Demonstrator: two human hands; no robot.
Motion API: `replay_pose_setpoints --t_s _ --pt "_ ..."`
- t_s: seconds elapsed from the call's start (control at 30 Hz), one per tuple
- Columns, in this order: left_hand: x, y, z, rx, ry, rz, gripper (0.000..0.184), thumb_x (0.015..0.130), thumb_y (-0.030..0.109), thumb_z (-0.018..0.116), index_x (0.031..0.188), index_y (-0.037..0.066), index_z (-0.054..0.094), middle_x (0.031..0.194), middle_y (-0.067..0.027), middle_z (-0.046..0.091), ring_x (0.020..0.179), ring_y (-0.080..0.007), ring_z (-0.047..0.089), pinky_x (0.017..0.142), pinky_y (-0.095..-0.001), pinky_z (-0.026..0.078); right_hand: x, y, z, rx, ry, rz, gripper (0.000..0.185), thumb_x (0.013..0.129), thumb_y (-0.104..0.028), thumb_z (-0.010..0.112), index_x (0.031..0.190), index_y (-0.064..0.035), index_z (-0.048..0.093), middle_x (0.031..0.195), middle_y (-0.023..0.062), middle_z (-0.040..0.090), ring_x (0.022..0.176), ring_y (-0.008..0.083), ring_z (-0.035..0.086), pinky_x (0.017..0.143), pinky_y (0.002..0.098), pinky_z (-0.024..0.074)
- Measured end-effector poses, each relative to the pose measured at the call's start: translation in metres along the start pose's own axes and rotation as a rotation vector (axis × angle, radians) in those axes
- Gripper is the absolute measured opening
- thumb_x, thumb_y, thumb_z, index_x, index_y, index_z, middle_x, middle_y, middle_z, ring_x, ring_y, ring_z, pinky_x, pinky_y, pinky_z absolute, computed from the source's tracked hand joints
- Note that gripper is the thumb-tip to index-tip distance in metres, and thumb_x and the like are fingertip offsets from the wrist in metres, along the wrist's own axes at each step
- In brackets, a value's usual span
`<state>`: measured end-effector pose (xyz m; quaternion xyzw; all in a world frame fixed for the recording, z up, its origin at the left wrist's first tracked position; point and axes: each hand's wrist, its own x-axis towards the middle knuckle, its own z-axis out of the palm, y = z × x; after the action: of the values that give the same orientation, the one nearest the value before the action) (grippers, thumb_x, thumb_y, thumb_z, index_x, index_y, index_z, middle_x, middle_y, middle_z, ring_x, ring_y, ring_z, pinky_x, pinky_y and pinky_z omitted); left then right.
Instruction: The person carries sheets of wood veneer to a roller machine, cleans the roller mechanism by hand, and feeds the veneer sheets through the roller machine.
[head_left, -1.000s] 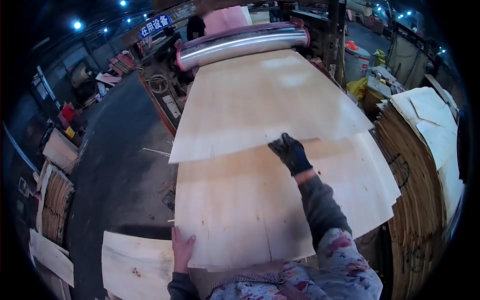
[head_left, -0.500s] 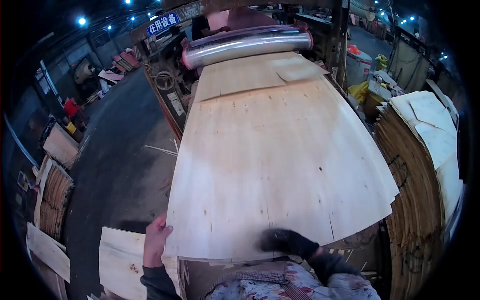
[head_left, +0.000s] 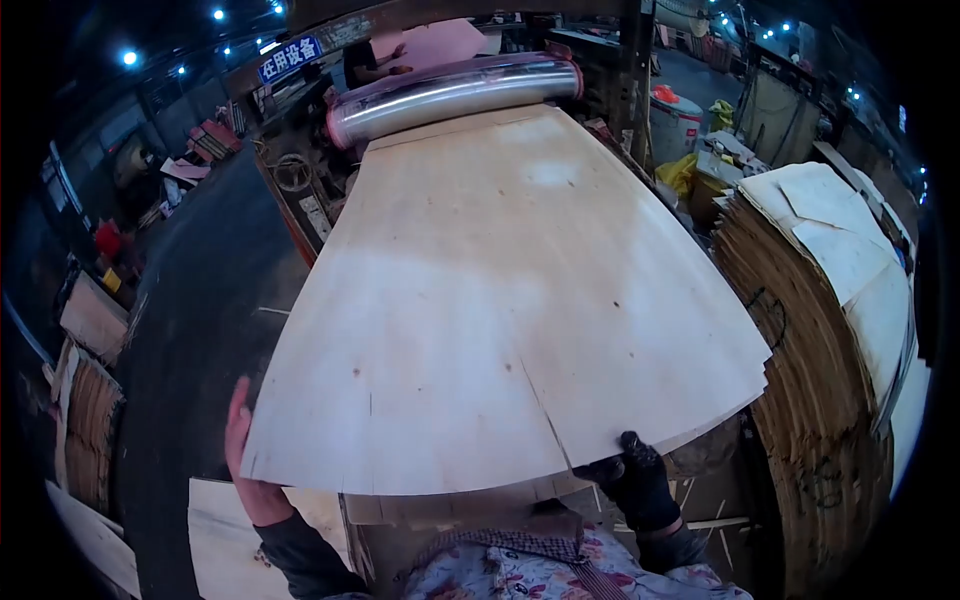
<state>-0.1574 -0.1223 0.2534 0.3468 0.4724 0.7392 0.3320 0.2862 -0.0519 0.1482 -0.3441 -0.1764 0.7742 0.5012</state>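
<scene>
A large pale wood veneer sheet [head_left: 480,330] stretches from my body toward a shiny metal roller [head_left: 460,95], its near edge raised above another sheet [head_left: 450,508] below. My left hand [head_left: 240,435], bare, lies along the sheet's left edge near the front corner with its fingers stretched out; the palm is partly hidden. At the front edge, right of a long crack, my right hand [head_left: 642,485] in a black glove pinches the veneer sheet, thumb on top and fingers at or under the edge.
Tall stacks of veneer [head_left: 800,360] stand close on the right. More boards [head_left: 90,420] line the left side past the dark floor [head_left: 200,300]. Behind the roller another person's arm [head_left: 375,72] is beside a pink sheet [head_left: 440,42]. A handwheel [head_left: 292,173] sits on the machine's left.
The top sheet has slid toward the roller, and its front edge has risen and shifted left. My right hand has moved right and gripped that edge; my left fingers have straightened.
</scene>
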Motion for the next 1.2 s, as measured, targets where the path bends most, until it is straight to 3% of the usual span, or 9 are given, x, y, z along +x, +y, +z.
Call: replay_pose_setpoints --t_s 0.07,0.1,0.17,0.27,0.4,0.6,0.77,1.0,1.2 --pt "-0.002 -0.031 -0.001 -0.220 0.243 -0.155 0.056 0.091 0.021 0.055 0.140 0.000 0.039 0.116 -0.0168 0.063 0.102 -0.0231 0.064 0.084 -0.0331 0.053 0.011 -0.017 0.010 -1.511 -0.083 -0.991 0.022 0.098 -0.018 0.048 0.099 0.0022 0.056 0.076 0.0071 0.067 0.068 0.0167 0.061 0.064 0.0303 0.0499" --pt "-0.004 -0.066 -0.030 -0.257 0.246 -0.185 0.052 0.092 0.019 0.053 0.139 0.001 0.041 0.120 -0.0155 0.060 0.106 -0.0228 0.061 0.086 -0.0336 0.051 0.016 -0.027 0.041 -0.735 -0.121 -0.443 0.016 0.097 -0.015 0.049 0.097 -0.0002 0.056 0.076 0.0045 0.070 0.070 0.0202 0.063 0.063 0.0325 0.0492" --pt "-0.016 -0.142 -0.082 0.062 0.237 -0.329 0.048 0.093 0.019 0.053 0.136 0.001 0.044 0.127 -0.0139 0.057 0.114 -0.0227 0.057 0.093 -0.0375 0.047 0.058 -0.024 0.025 -1.328 -0.183 -1.019 0.015 0.096 -0.014 0.050 0.096 -0.0004 0.055 0.077 0.0053 0.070 0.076 0.0216 0.066 0.067 0.0351 0.0490" --pt "-0.042 -0.199 -0.071 0.869 0.088 -0.351 0.056 0.088 0.024 0.063 0.134 -0.002 0.044 0.136 -0.0180 0.050 0.126 -0.0308 0.047 0.105 -0.0475 0.037 0.133 -0.027 0.042 0.038 -0.244 -0.186 0.020 0.095 -0.023 0.055 0.086 -0.0052 0.056 0.076 0.0119 0.065 0.082 0.0271 0.066 0.089 0.0488 0.0514" --pt "-0.068 -0.228 -0.042 1.611 0.015 -0.031 0.073 0.081 0.030 0.070 0.138 -0.004 0.039 0.144 -0.0229 0.038 0.134 -0.0395 0.035 0.110 -0.0502 0.029 0.263 -0.030 0.051 0.159 -0.337 -0.095 0.018 0.095 -0.021 0.056 0.083 -0.0076 0.057 0.078 0.0102 0.065 0.085 0.0277 0.065 0.096 0.0496 0.0488" --pt "-0.055 -0.228 -0.057 1.471 0.044 -0.225 0.087 0.077 0.031 0.074 0.143 -0.003 0.030 0.150 -0.0256 0.024 0.138 -0.0430 0.023 0.113 -0.0481 0.025 0.382 -0.012 0.063 0.146 -0.342 -0.090 0.016 0.097 -0.021 0.053 0.101 -0.0049 0.054 0.113 0.0175 0.060 0.109 0.0338 0.059 0.100 0.0480 0.0467" --pt "-0.034 -0.214 -0.087 0.767 0.155 -0.467 0.067 0.076 0.013 0.072 0.136 0.000 0.045 0.121 -0.0170 0.060 0.110 -0.0247 0.060 0.092 -0.0347 0.048 0.299 0.037 0.019 -0.006 -0.585 0.189 0.041 0.099 -0.024 0.049 0.135 -0.0050 0.044 0.140 0.0193 0.046 0.127 0.0349 0.048 0.109 0.0514 0.0368" --pt "-0.025 -0.135 -0.058 0.717 0.116 -0.275 0.045 0.075 -0.006 0.061 0.121 -0.003 0.060 0.106 -0.0118 0.067 0.091 -0.0170 0.064 0.084 -0.0287 0.049 0.098 0.087 -0.069 0.073 -0.503 0.768 0.045 0.100 -0.022 0.044 0.139 0.0022 0.039 0.140 0.0201 0.046 0.128 0.0348 0.046 0.110 0.0477 0.0354" --pt "-0.003 -0.033 0.004 0.167 -0.005 -0.187 0.042 0.072 -0.010 0.050 0.111 -0.003 0.063 0.105 -0.0103 0.066 0.096 -0.0186 0.063 0.091 -0.0318 0.048 0.010 0.063 -0.097 -0.163 -0.248 0.582 0.036 0.099 -0.019 0.047 0.128 0.0029 0.049 0.122 0.0192 0.059 0.113 0.0286 0.058 0.095 0.0416 0.0468"
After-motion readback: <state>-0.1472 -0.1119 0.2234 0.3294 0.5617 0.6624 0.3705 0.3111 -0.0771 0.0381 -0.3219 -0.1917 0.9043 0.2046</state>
